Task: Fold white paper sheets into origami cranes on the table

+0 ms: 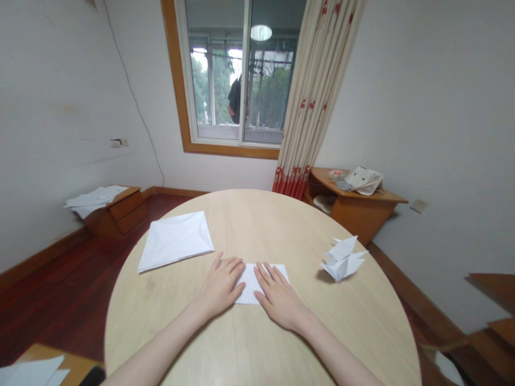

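A small folded sheet of white paper (248,289) lies flat on the round wooden table (257,225), in front of me. My left hand (222,284) rests on its left side with the fingers stretched out. Over its right side lies my right hand (277,295), palm down and fingers extended. Both hands cover parts of the paper, so its side edges are partly hidden. Neither hand grips anything.
A stack of white paper (177,238) sits at the table's left. Folded white paper figures (344,259) stand on the right. Beyond are a small drawer cabinet (129,209), a corner cabinet (354,214) with items on it, and a curtain (314,96) beside the window.
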A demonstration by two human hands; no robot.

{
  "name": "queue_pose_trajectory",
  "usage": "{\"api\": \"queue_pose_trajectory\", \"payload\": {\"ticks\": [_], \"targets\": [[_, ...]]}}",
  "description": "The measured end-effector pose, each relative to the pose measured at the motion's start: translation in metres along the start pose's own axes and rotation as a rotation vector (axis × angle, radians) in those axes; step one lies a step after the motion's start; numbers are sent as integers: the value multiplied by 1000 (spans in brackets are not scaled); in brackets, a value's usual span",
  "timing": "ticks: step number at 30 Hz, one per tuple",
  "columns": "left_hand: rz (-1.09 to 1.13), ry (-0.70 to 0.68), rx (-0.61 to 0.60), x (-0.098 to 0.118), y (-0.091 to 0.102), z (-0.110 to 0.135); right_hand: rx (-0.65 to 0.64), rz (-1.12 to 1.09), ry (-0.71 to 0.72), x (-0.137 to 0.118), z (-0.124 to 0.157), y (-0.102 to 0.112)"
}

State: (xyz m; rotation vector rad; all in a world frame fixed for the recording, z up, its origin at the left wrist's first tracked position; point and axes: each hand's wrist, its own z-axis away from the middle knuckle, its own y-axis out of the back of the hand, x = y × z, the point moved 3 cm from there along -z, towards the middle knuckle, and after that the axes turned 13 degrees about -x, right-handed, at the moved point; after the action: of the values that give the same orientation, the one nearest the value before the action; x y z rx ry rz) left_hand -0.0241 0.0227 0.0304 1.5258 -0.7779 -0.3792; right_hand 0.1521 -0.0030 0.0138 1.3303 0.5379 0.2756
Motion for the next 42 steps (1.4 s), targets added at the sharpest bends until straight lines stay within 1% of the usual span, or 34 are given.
{"api": "queue_pose_trajectory", "payload": {"ticks": [3, 7, 11, 16, 23, 29, 35, 42], "targets": [[32, -26, -57, 3, -10, -1, -13, 7, -22, -1, 0, 1], [78, -40, -119, 1, -23, -1, -21, -8, -38, 1, 0, 2], [101, -59, -161, -2, -27, 0, -66, -38, -20, 4, 0, 2], [111, -46, -211, -3, -23, 0, -145, -75, -18, 6, 1, 5], [138, -30, -328, -3, -11, -1, -182, -113, -14, 9, 1, 8], [173, -34, -379, -8, -4, 0, -249, -158, -29, 14, 7, 18], [230, -9, -475, -15, 0, 0, -345, -178, -72, 18, 7, 20], [320, -17, -535, -26, 1, 3, -420, -187, -165, 29, 13, 24]]}}
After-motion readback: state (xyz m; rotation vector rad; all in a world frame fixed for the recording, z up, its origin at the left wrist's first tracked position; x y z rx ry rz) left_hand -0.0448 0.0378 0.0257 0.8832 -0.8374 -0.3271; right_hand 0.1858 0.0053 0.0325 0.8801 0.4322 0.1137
